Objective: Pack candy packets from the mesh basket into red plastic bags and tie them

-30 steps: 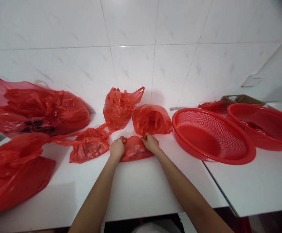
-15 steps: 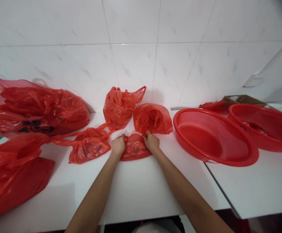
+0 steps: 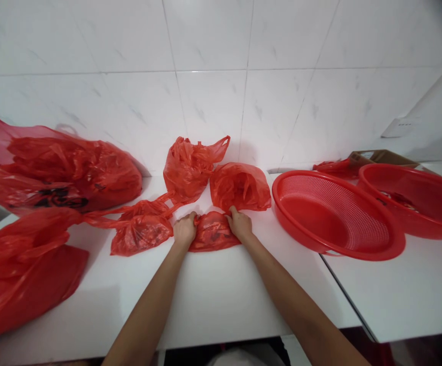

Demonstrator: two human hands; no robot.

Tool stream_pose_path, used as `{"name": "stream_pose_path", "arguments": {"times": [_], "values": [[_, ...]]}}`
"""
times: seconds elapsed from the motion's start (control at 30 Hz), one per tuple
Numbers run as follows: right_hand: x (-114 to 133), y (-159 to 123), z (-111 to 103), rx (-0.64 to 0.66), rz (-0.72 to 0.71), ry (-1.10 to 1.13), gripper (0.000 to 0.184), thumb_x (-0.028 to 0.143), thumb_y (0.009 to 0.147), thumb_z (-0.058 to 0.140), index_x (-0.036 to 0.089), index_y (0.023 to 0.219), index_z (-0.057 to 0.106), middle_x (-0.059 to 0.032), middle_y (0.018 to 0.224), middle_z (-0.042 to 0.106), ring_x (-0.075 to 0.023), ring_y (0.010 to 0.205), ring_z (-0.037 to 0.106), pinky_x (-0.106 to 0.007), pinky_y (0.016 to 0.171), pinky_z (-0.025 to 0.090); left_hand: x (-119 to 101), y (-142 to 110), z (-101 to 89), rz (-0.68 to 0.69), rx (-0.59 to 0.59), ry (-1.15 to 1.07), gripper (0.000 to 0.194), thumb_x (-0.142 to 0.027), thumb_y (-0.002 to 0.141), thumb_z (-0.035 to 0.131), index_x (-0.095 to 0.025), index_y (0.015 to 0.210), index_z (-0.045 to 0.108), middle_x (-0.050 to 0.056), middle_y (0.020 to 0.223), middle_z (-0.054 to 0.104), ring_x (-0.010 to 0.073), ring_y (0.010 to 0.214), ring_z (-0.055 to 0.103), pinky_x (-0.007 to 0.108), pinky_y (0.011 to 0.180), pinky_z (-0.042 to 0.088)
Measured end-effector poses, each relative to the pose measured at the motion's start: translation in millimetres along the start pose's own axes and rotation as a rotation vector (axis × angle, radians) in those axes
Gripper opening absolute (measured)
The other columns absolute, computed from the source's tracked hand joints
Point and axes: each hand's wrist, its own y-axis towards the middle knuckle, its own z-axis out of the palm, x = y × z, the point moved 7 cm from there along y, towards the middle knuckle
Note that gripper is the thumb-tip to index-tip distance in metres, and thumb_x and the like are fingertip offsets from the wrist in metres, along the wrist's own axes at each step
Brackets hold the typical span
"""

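Note:
A small red plastic bag (image 3: 214,235) with dark and reddish contents lies on the white table in front of me. My left hand (image 3: 185,229) is closed on its left edge, and my right hand (image 3: 241,223) grips its right edge. What fills the bag cannot be made out through the plastic. Just behind it, an open red bag (image 3: 240,185) has its mouth turned towards me, near my right fingertips. A tied red bag (image 3: 143,229) lies left of my left hand. Farther back, another red bag (image 3: 186,170) stands against the tiled wall.
Two large red bags (image 3: 87,175) crowd the left side. On the right are a red perforated basket (image 3: 320,216) and a second red basin (image 3: 427,198) holding some items. Behind them sits a brown box (image 3: 384,157). A seam (image 3: 346,295) divides the table tops.
My hands stay on the small bag's two edges. The right fingers have curled in a little more on the plastic, and the view has shifted very slightly.

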Motion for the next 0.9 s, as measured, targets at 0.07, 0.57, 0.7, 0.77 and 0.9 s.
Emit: {"name": "stream_pose_path", "arguments": {"times": [0.07,0.57,0.7,0.77,0.9], "values": [[-0.1,-3.1,-0.4,0.007,-0.021,0.005,0.026,0.037,0.097,0.041,0.022,0.114,0.051,-0.0066,0.090,0.070,-0.0199,0.078,0.064,-0.027,0.066,0.036,0.2,-3.5,0.3,0.002,-0.004,0.001,0.040,-0.040,0.098,0.028,-0.022,0.113,0.061,0.011,0.100,0.071,0.0271,0.089,0.066,0.035,0.076,0.044],[-57.0,-81.6,-25.1,0.051,-0.071,0.365,0.047,0.051,0.094,0.034,0.020,0.060,0.042,0.0028,0.055,0.047,-0.0122,0.054,0.042,-0.023,0.055,0.028,13.4,-35.9,-0.1,-0.022,-0.063,-0.123,0.034,-0.038,0.097,0.036,-0.024,0.100,0.066,0.005,0.100,0.071,0.0221,0.094,0.062,0.029,0.077,0.041],[-73.2,-91.5,-31.2,0.024,-0.046,0.506,0.049,0.056,0.091,0.036,0.020,0.059,0.034,0.0040,0.053,0.035,-0.0114,0.053,0.035,-0.023,0.053,0.026,12.1,-38.0,2.5,-0.035,-0.065,-0.175,0.033,-0.038,0.097,0.037,-0.024,0.096,0.067,0.004,0.096,0.072,0.0209,0.093,0.062,0.028,0.079,0.041],[-77.5,-90.5,-31.4,0.007,-0.027,0.573,0.049,0.058,0.090,0.038,0.020,0.059,0.030,0.0044,0.054,0.032,-0.0111,0.053,0.033,-0.023,0.052,0.026,12.0,-38.9,0.4,-0.047,-0.059,-0.194,0.033,-0.039,0.097,0.038,-0.024,0.095,0.066,0.004,0.092,0.072,0.0207,0.091,0.063,0.028,0.079,0.042],[-82.4,-86.3,-28.1,-0.017,0.016,0.713,0.048,0.060,0.089,0.038,0.021,0.062,0.029,0.0049,0.056,0.030,-0.0110,0.053,0.032,-0.023,0.049,0.026,1.9,-39.3,-24.5,-0.040,-0.061,-0.226,0.027,-0.032,0.094,0.044,-0.021,0.112,0.061,0.007,0.099,0.071,0.0218,0.089,0.064,0.031,0.079,0.045]]}}
